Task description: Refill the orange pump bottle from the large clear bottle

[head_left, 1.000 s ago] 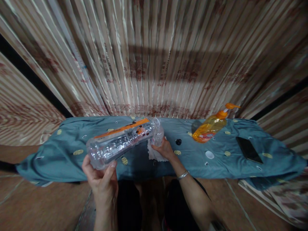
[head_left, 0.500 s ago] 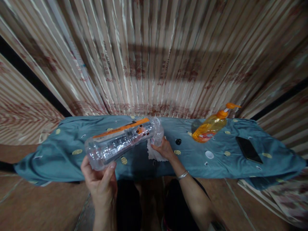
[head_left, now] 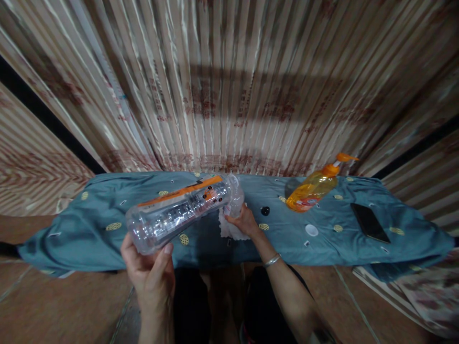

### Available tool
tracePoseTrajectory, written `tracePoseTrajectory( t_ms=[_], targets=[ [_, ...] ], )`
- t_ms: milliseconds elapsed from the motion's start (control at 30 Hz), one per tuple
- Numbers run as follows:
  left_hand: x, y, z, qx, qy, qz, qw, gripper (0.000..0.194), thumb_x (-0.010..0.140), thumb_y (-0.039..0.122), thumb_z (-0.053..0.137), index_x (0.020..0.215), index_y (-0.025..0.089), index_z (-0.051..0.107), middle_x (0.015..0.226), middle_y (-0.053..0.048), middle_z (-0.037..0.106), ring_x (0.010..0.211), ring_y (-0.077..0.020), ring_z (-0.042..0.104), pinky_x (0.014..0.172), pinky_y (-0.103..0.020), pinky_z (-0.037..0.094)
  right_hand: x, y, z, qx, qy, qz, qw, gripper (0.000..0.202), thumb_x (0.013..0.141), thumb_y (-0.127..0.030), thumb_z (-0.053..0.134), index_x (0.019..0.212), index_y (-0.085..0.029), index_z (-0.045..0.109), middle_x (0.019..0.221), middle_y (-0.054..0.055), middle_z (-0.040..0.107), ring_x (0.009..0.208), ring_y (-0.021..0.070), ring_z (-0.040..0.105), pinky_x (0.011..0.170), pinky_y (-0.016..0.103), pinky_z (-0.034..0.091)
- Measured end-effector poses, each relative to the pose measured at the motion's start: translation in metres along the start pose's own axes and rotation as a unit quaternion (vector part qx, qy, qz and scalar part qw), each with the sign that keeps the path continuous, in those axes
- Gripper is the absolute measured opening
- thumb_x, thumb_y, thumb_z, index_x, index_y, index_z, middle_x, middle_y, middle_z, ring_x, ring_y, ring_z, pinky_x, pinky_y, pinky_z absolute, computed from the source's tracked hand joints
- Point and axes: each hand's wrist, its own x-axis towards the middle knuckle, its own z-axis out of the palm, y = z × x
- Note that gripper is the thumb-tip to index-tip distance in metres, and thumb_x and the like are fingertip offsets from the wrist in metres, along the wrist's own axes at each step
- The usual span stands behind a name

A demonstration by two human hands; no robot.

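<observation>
- Fingers and thumb of your left hand (head_left: 148, 277) grasp the base end of a large clear bottle (head_left: 179, 214), which has an orange-edged label and tilts with its neck pointing right.
- Fingers of your right hand (head_left: 246, 222) wrap around a small clear bottle (head_left: 236, 199), right at the large bottle's neck; whether the two mouths touch cannot be told.
- White scallop-edged sheet (head_left: 228, 230) lies beneath the small bottle and your right hand.
- Silver bracelet (head_left: 273, 260) circles your right wrist.
- Just right of that hand, a small black round object (head_left: 265, 210) sits on the teal patterned cloth (head_left: 89, 241) in front of you.
- Farther right come a white disc (head_left: 311, 230), then an orange pump bottle (head_left: 311, 192) holding amber liquid, and near the cloth's right end a dark phone (head_left: 369, 222) lying flat.
- Behind everything hangs a pleated, striped curtain (head_left: 222, 91); below the cloth is a brown tiled floor (head_left: 64, 301).
</observation>
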Motion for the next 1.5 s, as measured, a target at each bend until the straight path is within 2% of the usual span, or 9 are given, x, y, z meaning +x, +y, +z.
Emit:
tracePoseTrajectory(
  t_ms=[300,500,800,967,1100,1233,1500],
  targets=[
    [0.0,0.0,-0.001,-0.009,0.032,-0.011,0.999,0.074,0.049,0.02,0.103,0.115,0.027,0.069,0.11,0.002,0.069,0.093,-0.0124,0.061,0.085,-0.023,0.053,0.002,0.003,-0.001,0.044,-0.024,-0.004,0.999,0.048,0.068,-0.031,0.084,0.113,-0.022,0.07,0.115,0.01,0.081,0.103,0.0305,0.078,0.096,0.045,0.062],
    [-0.001,0.001,-0.002,0.0,0.038,-0.007,0.999,0.077,0.049,0.022,0.104,0.117,0.028,0.069,0.113,0.002,0.069,0.097,-0.0138,0.061,0.087,-0.025,0.052,0.005,0.008,-0.001,0.052,-0.042,-0.006,0.998,0.043,0.068,-0.034,0.082,0.107,-0.022,0.069,0.109,0.009,0.081,0.102,0.0294,0.077,0.095,0.044,0.061],
    [-0.006,0.004,-0.004,0.022,0.032,-0.004,0.999,0.075,0.052,0.024,0.103,0.118,0.028,0.067,0.113,0.001,0.068,0.097,-0.0149,0.061,0.091,-0.028,0.051,0.01,0.009,-0.003,0.045,-0.055,0.004,0.997,0.047,0.066,-0.035,0.083,0.109,-0.022,0.069,0.108,0.006,0.081,0.099,0.0276,0.077,0.092,0.041,0.061],
    [-0.007,0.004,-0.002,0.02,0.027,-0.004,0.999,0.075,0.052,0.022,0.102,0.118,0.028,0.067,0.116,0.001,0.068,0.1,-0.0159,0.061,0.096,-0.03,0.05,0.009,0.003,-0.008,0.017,-0.053,-0.001,0.998,0.045,0.067,-0.034,0.083,0.109,-0.023,0.07,0.11,0.006,0.081,0.104,0.0296,0.077,0.096,0.044,0.061],
    [-0.008,0.004,-0.001,0.017,0.022,-0.002,1.0,0.075,0.053,0.021,0.101,0.119,0.028,0.068,0.116,0.001,0.069,0.102,-0.0164,0.062,0.096,-0.03,0.051,0.008,0.001,-0.007,0.002,-0.037,0.001,0.999,0.054,0.067,-0.031,0.085,0.118,-0.023,0.069,0.118,0.01,0.08,0.11,0.0325,0.077,0.099,0.048,0.061],
    [-0.007,0.004,0.0,0.009,0.031,-0.001,0.999,0.078,0.05,0.02,0.102,0.119,0.027,0.068,0.114,0.001,0.069,0.103,-0.0157,0.062,0.092,-0.027,0.051,0.009,0.002,-0.007,-0.001,-0.043,0.0,0.999,0.054,0.067,-0.03,0.085,0.118,-0.023,0.068,0.117,0.01,0.081,0.11,0.0321,0.077,0.099,0.045,0.061],
    [-0.006,0.002,-0.001,0.039,0.031,0.009,0.999,0.077,0.051,0.021,0.101,0.119,0.027,0.065,0.115,0.001,0.07,0.099,-0.0146,0.062,0.096,-0.028,0.051,0.01,0.0,-0.008,-0.025,-0.048,0.003,0.999,0.047,0.068,-0.03,0.083,0.112,-0.023,0.07,0.114,0.008,0.081,0.107,0.0297,0.077,0.096,0.041,0.06]
  ],
)
